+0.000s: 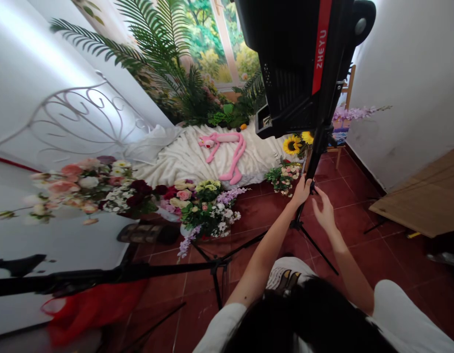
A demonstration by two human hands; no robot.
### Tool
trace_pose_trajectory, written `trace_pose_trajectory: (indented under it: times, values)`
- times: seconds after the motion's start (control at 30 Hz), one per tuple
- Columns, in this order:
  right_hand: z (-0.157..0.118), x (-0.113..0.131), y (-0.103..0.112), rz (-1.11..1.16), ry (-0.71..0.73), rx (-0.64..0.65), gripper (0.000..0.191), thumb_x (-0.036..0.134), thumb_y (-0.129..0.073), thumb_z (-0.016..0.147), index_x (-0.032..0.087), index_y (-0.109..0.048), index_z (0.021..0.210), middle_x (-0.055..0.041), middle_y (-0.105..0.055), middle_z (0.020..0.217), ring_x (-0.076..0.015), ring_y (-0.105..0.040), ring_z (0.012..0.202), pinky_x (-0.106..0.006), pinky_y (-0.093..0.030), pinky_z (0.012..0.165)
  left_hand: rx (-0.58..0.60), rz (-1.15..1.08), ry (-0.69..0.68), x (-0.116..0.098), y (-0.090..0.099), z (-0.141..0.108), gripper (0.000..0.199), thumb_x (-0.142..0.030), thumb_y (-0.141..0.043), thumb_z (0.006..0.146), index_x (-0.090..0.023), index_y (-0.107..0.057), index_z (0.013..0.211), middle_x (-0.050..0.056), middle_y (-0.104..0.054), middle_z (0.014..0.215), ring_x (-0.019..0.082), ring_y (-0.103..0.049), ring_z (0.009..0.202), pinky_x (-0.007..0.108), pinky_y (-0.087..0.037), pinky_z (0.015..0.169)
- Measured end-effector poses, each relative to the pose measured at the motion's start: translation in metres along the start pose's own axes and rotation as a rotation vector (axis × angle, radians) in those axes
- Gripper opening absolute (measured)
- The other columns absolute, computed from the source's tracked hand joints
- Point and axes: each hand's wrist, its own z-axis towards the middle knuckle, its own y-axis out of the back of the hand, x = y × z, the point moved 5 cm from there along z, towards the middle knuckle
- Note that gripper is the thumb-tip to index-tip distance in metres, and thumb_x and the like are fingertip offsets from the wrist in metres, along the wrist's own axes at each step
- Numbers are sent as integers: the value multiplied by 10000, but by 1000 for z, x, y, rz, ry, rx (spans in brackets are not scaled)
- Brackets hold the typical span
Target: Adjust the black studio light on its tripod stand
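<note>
A black studio light (289,63) with a red "ZHEYU" stripe looms at the top, mounted on a black light stand (315,159). My left hand (302,191) is closed around the stand's upright pole, below the light. Just to the right of the pole, my right hand (325,212) has its fingers apart, with the fingertips close to a small dark knob (312,187) on the stand. Whether they touch the knob I cannot tell. The stand's legs (318,249) spread over the floor below my hands.
A second black stand (156,269) lies across the lower left. Artificial flowers (204,206) border a white fur-covered platform (175,159) bearing a pink plush toy (227,142). Sunflowers (293,144) stand near the pole. A brown board (425,196) is at right, a red bag (90,309) at lower left.
</note>
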Motion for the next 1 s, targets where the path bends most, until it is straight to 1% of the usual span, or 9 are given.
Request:
trace_pose_trajectory:
  times: [0.07,0.13,0.2,0.27,0.47,0.63,0.73,0.87,1.0]
  values:
    - [1,-5,-2,64,-78,-20,512,409,-482,949,206,-478,1419,-157,-620,1328,-239,-620,1208,-436,-503,1030,5,-12,0,0,0,0,653,-728,-287,896,-157,-550,1070,92,-637,933,178,-620,818,361,-545,836]
    - [2,-11,-4,122,-162,-26,569,441,-496,943,181,-435,1445,-153,-706,1158,-234,-696,1047,-414,-550,933,1,-12,-9,-1,0,-1,659,-728,-287,896,-151,-546,1078,98,-637,945,182,-620,826,367,-546,839]
    - [3,-15,-6,161,-223,-21,609,471,-499,939,151,-409,1449,-127,-749,986,-231,-727,916,-399,-565,860,-6,2,-6,-1,1,-1,634,-712,-299,907,-154,-548,1078,96,-640,959,184,-620,854,372,-536,873]
    - [6,-18,-6,166,-258,-22,617,495,-506,930,140,-424,1428,-106,-756,891,-230,-732,838,-382,-567,808,-15,7,12,-1,1,-1,604,-695,-314,916,-161,-549,1074,90,-641,969,183,-620,883,366,-524,902]
    - [12,-18,1,-39,-262,-107,579,595,-580,857,176,-604,1255,-74,-748,807,-234,-719,750,-354,-542,753,-15,1,33,2,1,0,568,-666,-340,926,-165,-556,1083,89,-640,1012,182,-610,952,354,-486,960]
    - [14,-17,2,-224,-281,-137,602,675,-474,886,189,-667,1182,-73,-732,750,-241,-697,697,-311,-482,663,-9,-1,11,8,0,2,575,-660,-330,932,-164,-565,1103,97,-639,1024,182,-607,956,358,-474,965]
    - [16,-15,2,-354,-289,-137,583,656,-402,931,184,-708,1084,-89,-725,742,-234,-677,660,-286,-417,619,-9,-3,7,9,-1,2,587,-658,-323,934,-158,-570,1117,107,-642,1048,187,-609,971,372,-467,982]
    - [22,-15,1,-512,-303,-102,558,588,-367,979,166,-730,936,-120,-715,740,-205,-637,607,-270,-352,601,-26,-10,44,10,0,1,554,-639,-369,933,-173,-573,1152,103,-654,1072,189,-609,1032,369,-455,1007]
    - [30,-18,-1,-590,-274,-55,578,533,-324,1007,144,-735,888,-126,-675,649,-186,-602,557,-263,-317,582,-12,-24,12,9,0,1,596,-681,-343,918,-170,-561,1134,100,-640,1045,182,-610,970,362,-467,975]
